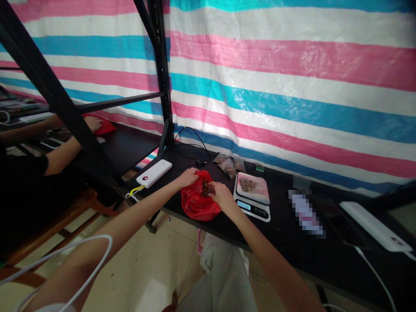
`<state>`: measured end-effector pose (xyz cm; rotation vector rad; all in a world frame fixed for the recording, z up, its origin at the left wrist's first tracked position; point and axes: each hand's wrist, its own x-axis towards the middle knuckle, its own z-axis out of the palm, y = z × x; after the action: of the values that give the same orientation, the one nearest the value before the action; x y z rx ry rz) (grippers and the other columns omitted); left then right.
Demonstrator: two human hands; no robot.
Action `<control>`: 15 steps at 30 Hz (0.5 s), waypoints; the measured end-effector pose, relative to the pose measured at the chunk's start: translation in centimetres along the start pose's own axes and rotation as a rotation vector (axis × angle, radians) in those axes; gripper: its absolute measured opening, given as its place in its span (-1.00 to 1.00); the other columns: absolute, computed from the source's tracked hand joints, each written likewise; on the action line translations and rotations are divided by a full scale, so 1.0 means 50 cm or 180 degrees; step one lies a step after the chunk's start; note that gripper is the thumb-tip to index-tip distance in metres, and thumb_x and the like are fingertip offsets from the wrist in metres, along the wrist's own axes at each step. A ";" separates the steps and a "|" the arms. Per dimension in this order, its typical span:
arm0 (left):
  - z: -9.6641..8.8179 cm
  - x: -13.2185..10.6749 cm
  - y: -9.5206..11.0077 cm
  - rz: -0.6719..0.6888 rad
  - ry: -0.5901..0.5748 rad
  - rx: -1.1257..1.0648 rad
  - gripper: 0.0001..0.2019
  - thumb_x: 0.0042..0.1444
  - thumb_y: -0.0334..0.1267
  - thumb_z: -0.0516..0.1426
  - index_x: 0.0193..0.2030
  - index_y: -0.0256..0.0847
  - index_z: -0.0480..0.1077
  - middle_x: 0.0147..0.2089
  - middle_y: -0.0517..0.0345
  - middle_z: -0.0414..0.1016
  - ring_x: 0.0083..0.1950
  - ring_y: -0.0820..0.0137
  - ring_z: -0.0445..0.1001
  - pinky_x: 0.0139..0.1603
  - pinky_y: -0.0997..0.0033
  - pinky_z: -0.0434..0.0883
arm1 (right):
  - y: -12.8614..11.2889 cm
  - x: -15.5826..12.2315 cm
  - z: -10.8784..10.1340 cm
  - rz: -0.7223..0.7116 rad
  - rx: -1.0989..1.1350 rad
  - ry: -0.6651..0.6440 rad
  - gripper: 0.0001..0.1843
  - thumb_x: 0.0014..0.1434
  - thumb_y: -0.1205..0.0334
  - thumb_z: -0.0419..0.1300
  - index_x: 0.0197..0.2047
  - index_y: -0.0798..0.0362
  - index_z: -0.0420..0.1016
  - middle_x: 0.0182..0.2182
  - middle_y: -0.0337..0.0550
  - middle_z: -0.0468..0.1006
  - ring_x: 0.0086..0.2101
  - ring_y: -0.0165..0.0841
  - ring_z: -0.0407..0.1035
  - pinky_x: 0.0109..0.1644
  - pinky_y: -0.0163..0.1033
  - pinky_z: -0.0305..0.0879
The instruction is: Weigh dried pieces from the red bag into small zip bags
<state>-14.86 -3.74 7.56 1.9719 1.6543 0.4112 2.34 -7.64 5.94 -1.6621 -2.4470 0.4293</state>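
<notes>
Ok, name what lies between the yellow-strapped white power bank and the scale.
In the head view: a red plastic bag, with the left hand and right hand at its opening.

Red bag — glossy, crinkled plastic.

Crumpled red plastic bag, open, at edge of black table; brown bits inside.

The bag is red, the scale and 2 power banks white, the table black, the sheet striped pink, white and blue.
</notes>
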 end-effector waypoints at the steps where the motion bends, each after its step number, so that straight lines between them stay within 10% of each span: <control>1: 0.000 0.000 0.001 0.0005 0.0025 -0.0001 -0.70 0.03 -0.33 -0.07 -0.27 -0.31 0.46 -0.22 0.00 0.53 -0.13 0.27 0.47 -0.16 0.44 0.34 | 0.001 -0.002 0.000 -0.0018 0.0026 0.0038 -0.62 0.06 0.31 0.19 -0.01 0.02 0.35 -0.14 -0.08 0.46 -0.13 -0.28 0.37 -0.13 -0.25 0.21; 15: -0.004 0.007 -0.001 -0.0025 0.0247 -0.0170 -0.73 -0.02 -0.23 -0.01 -0.36 -0.31 0.47 -0.32 0.01 0.52 -0.23 0.26 0.45 -0.20 0.38 0.34 | -0.002 -0.013 0.012 -0.0027 0.0015 0.0473 -0.63 0.09 0.17 0.18 -0.01 -0.09 0.30 -0.13 -0.18 0.51 -0.10 -0.27 0.34 -0.13 -0.18 0.03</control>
<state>-14.94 -3.37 7.68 1.9323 1.6804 0.5297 2.34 -8.34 5.44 -1.6189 -2.3432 0.2986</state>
